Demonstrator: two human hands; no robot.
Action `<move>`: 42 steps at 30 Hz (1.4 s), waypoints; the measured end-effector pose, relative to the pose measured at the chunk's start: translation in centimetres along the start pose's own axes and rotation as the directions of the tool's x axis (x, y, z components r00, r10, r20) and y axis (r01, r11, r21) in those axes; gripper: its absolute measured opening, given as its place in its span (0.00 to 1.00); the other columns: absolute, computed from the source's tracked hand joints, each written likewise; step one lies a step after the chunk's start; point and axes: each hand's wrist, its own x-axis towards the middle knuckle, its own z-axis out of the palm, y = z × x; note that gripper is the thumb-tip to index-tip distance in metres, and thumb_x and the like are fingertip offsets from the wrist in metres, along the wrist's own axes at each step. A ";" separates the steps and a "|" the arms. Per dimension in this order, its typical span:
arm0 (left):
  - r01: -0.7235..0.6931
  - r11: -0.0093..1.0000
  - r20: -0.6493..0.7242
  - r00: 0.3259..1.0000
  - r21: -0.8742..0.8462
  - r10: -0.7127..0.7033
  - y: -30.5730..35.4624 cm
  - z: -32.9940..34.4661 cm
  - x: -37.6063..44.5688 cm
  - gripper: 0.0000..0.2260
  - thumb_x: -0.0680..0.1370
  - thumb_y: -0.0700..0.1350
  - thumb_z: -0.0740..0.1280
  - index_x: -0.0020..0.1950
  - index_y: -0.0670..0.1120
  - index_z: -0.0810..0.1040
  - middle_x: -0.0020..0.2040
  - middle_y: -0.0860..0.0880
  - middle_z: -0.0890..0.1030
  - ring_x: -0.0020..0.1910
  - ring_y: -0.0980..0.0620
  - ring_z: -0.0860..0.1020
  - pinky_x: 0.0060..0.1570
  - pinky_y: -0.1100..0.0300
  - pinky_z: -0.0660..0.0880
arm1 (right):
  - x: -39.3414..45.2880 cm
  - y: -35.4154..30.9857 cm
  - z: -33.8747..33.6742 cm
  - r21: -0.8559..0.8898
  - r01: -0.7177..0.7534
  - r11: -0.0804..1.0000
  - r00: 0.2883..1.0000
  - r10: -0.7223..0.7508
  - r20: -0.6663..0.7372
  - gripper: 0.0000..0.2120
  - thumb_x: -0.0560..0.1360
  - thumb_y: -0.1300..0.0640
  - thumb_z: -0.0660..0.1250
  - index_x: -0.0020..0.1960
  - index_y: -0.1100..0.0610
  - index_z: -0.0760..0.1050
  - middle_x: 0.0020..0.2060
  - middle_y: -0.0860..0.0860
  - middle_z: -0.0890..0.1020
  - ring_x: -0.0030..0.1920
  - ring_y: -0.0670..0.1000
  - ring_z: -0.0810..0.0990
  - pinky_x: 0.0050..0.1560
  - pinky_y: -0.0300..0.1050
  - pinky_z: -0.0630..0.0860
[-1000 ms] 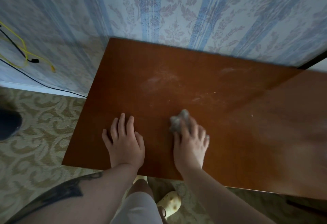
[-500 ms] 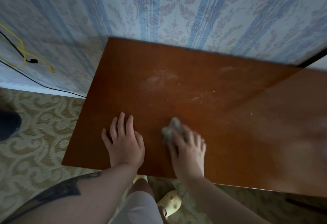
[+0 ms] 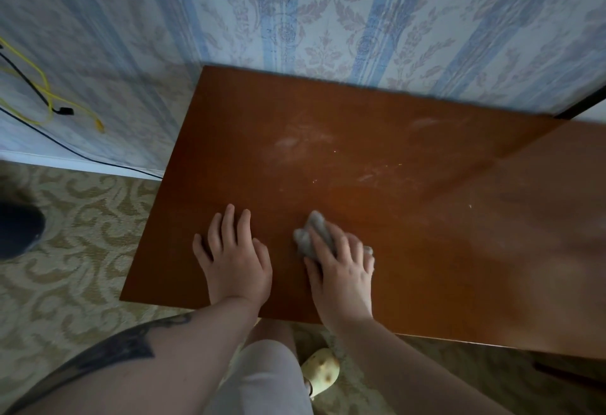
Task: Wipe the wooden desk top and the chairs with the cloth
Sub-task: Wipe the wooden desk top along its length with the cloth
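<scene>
My right hand (image 3: 341,267) pressed the small crumpled grey cloth (image 3: 311,237) near the reddish-brown wooden tabletop's (image 3: 426,250) front edge, left hand (image 3: 234,257) flat, and I feared missing the far dusty smears (image 3: 301,139).

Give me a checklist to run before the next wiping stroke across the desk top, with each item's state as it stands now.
1. Cloth under control: ok. The right hand presses the grey cloth on the desk top.
2. Desk braced: ok. The left hand rests flat on the wood, fingers spread.
3. Path ahead free of objects: ok. Nothing stands between the cloth and the wall.
4. Dirt left to wipe: not ok. Pale smears and small crumbs remain toward the far edge.
5. Cloth clean enough: cannot tell. It is bunched and partly covered by fingers.
6. Chairs wiped: cannot tell. No chair is in view.
</scene>
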 end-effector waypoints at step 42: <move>0.083 0.979 -0.093 0.990 -0.184 -0.101 -1.2 -0.4 7.0 0.20 0.77 0.44 0.59 0.69 0.48 0.70 0.72 0.47 0.68 0.71 0.47 0.61 0.68 0.42 0.58 | 5.3 -1.9 0.1 0.091 0.455 0.886 0.879 -0.464 0.112 0.23 0.75 0.52 0.62 0.69 0.42 0.69 0.67 0.40 0.70 0.63 0.48 0.69 0.58 0.50 0.71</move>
